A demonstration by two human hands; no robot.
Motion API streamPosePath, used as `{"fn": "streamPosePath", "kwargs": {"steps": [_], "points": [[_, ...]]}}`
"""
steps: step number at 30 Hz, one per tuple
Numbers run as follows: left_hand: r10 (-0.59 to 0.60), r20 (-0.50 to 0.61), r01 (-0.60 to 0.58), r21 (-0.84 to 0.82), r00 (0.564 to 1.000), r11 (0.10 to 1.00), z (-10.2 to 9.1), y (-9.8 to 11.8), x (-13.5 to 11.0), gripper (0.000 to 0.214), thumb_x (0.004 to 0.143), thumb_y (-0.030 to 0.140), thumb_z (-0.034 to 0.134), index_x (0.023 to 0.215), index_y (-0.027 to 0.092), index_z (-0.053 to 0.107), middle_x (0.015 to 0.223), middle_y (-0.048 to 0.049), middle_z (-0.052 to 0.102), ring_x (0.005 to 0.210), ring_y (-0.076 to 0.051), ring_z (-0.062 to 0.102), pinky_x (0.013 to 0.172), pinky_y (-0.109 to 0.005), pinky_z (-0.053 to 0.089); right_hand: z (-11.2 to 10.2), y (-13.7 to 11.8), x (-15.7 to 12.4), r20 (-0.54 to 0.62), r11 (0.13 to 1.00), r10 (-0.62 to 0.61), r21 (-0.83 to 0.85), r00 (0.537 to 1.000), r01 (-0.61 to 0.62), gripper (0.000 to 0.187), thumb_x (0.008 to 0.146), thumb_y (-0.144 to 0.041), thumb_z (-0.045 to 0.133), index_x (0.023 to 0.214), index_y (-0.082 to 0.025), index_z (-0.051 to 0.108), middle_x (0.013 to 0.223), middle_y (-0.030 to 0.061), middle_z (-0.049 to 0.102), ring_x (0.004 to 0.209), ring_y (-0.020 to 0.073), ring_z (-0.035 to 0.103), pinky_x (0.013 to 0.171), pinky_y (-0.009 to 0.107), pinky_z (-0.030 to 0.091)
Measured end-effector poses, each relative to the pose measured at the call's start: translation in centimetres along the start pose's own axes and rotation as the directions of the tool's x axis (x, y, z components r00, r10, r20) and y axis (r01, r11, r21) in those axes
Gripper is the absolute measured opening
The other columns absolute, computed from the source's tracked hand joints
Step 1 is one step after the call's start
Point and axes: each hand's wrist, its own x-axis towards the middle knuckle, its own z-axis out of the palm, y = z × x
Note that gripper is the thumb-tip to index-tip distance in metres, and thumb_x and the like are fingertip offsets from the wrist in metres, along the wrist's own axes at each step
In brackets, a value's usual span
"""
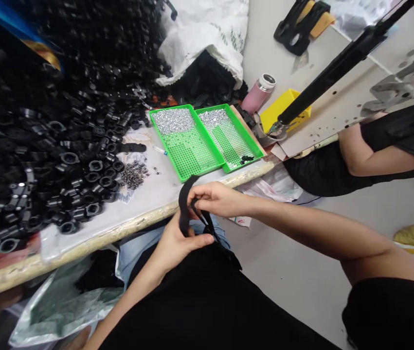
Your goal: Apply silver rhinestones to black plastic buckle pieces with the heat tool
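Note:
A curved black plastic part (185,206) is held upright over my lap, just below the table edge. My left hand (177,245) is closed around its lower end, thumb pressed across it. My right hand (216,198) pinches the part near its upper middle, fingers bent together. Two green perforated trays (207,155) with small silver screws heaped at their far ends lie on the table right above my hands. A big heap of black plastic parts (46,141) covers the table's left half.
A small pile of dark metal bits (134,174) lies beside the heap. A pink flask (258,93) and a yellow box (283,109) stand behind the trays. Another person's arm (374,155) reaches in at the right. A plastic bag (61,306) hangs under the table.

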Motion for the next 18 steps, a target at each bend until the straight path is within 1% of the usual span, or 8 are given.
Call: {"fn": "streamPosePath", "kwargs": {"steps": [3,5,7,8,10,13,15,18], "points": [[-0.107,0.158,0.091,0.106,0.982,0.99,0.4,-0.1,0.0,0.04,0.066,0.043,0.089,0.088,0.015,0.07,0.081,-0.0007,0.063,0.063,-0.012,0.049,0.061,-0.025,0.04,-0.9,-1.8,0.0,0.057,0.995,0.073,-0.079,0.996,-0.068,0.028,0.081,-0.003,0.045,0.09,-0.015,0.069,0.08,-0.0001,0.068,0.069,0.0117,0.061,0.069,0.025,0.049],[-0.142,0.183,0.117,0.138,0.973,0.983,0.6,0.0,0.1,0.039,0.067,0.045,0.088,0.082,0.015,0.069,0.07,0.0019,0.057,0.063,-0.013,0.047,0.06,-0.025,0.038,-1.5,-3.2,-0.2,0.112,0.977,0.129,-0.184,0.985,-0.107,0.028,0.083,-0.002,0.046,0.092,-0.014,0.07,0.078,-0.0007,0.067,0.066,0.0105,0.058,0.065,0.023,0.046],[-0.143,0.184,0.116,0.154,0.972,0.981,0.6,0.0,0.2,0.04,0.066,0.047,0.087,0.075,0.015,0.066,0.065,0.004,0.05,0.06,-0.011,0.042,0.058,-0.024,0.034,-2.0,-4.4,-0.5,0.18,0.938,0.166,-0.332,0.97,-0.099,0.024,0.084,-0.003,0.054,0.096,-0.013,0.071,0.075,-0.0015,0.066,0.064,0.0102,0.055,0.061,0.022,0.043],[-0.14,0.19,0.112,0.148,0.972,0.983,0.5,-0.1,0.4,0.04,0.067,0.048,0.086,0.072,0.015,0.064,0.063,0.0044,0.048,0.059,-0.011,0.04,0.057,-0.024,0.033,-2.2,-4.9,-0.6,0.225,0.904,0.166,-0.424,0.96,-0.057,0.021,0.083,-0.004,0.06,0.098,-0.013,0.073,0.076,-0.0012,0.067,0.064,0.0106,0.055,0.061,0.023,0.042],[-0.131,0.205,0.102,0.145,0.97,0.984,0.3,-0.2,0.6,0.041,0.069,0.05,0.084,0.07,0.014,0.064,0.063,0.0045,0.047,0.058,-0.01,0.038,0.056,-0.024,0.03,-2.6,-5.8,-0.7,0.332,0.792,0.148,-0.604,0.932,0.09,0.019,0.081,-0.007,0.072,0.098,-0.014,0.077,0.078,0.0008,0.07,0.07,0.0128,0.057,0.063,0.024,0.04],[-0.109,0.2,0.075,0.168,0.974,0.983,-0.2,-0.7,1.1,0.039,0.071,0.05,0.084,0.075,0.013,0.07,0.063,0.004,0.047,0.058,-0.009,0.037,0.056,-0.024,0.029,-3.3,-6.1,-0.6,0.462,0.61,0.119,-0.733,0.879,0.303,0.014,0.085,-0.012,0.077,0.097,-0.016,0.081,0.077,0.0038,0.071,0.074,0.0157,0.059,0.064,0.026,0.039],[-0.125,0.178,0.097,0.157,0.976,0.983,-0.6,-0.8,1.2,0.04,0.069,0.049,0.085,0.073,0.013,0.07,0.062,0.0038,0.047,0.058,-0.01,0.037,0.056,-0.024,0.029,-4.0,-5.8,-0.4,0.505,0.561,0.066,-0.732,0.861,0.387,0.011,0.087,-0.014,0.077,0.098,-0.016,0.081,0.076,0.0042,0.071,0.073,0.0156,0.06,0.064,0.026,0.04],[-0.187,0.183,0.167,0.117,0.965,0.979,-1.0,-0.6,1.2,0.041,0.065,0.048,0.088,0.067,0.013,0.066,0.062,0.0034,0.048,0.058,-0.01,0.039,0.055,-0.023,0.03,-4.7,-4.6,-0.2,0.509,0.555,-0.099,-0.685,0.855,0.473,0.007,0.089,-0.015,0.076,0.094,-0.016,0.081,0.079,0.0037,0.072,0.072,0.0144,0.061,0.065,0.024,0.042]]}}
